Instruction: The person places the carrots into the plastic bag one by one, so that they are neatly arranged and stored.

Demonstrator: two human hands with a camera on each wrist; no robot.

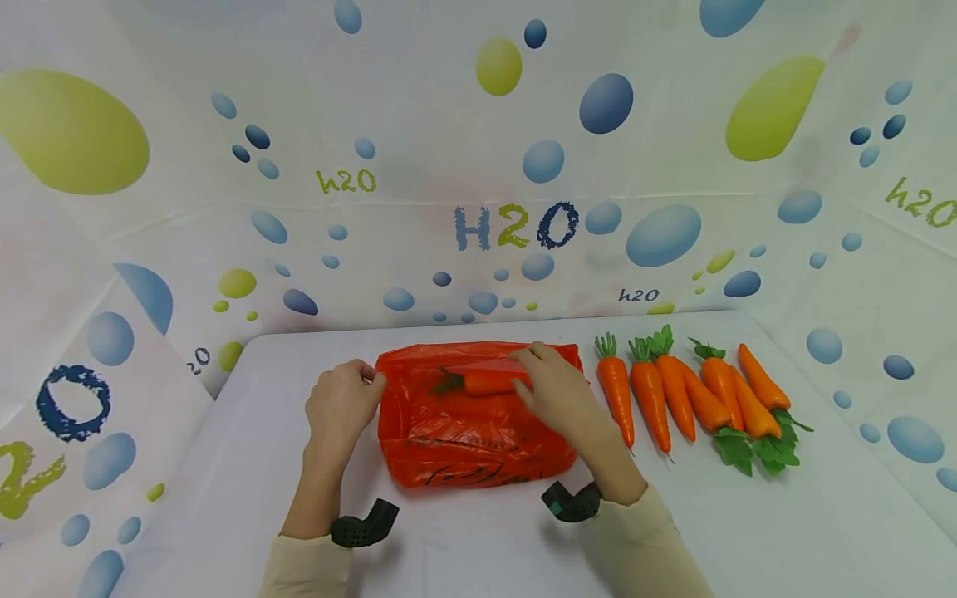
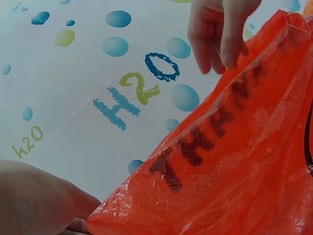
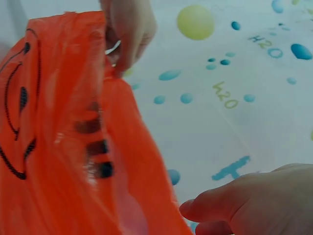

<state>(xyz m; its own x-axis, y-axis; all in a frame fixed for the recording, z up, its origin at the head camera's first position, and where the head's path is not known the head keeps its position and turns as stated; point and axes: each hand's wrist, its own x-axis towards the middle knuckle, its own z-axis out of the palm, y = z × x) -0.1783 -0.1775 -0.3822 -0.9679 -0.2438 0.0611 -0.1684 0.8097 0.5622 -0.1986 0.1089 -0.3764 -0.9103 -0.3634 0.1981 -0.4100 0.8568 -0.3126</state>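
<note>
While the left hand (image 1: 340,404) is pinching the edge of a red plastic bag (image 1: 478,457), its grip is sitting narrow, holding a bit of film at the upper left corner. The bag is lying in the middle of the white desk (image 1: 463,548), between both hands, and dark printed letters are showing through it in the left wrist view. One carrot (image 1: 488,383) is lying crosswise within the bag's outline, its leafy end pointing left; how much of it is resting under film is hard to tell. At its other end the right hand (image 1: 557,392) is hanging over the bag, its grip looking fairly wide, thumb standing apart from the fingers. Farther right, loose carrots (image 1: 649,403) are lying side by side, some pointing their leaves away, others toward the person. Judging by this, the person is probably settling the one carrot into the bag. The next move is likely calling for the left hand to be steadying the edge while the right is drawing clear and reaching for another carrot.
</note>
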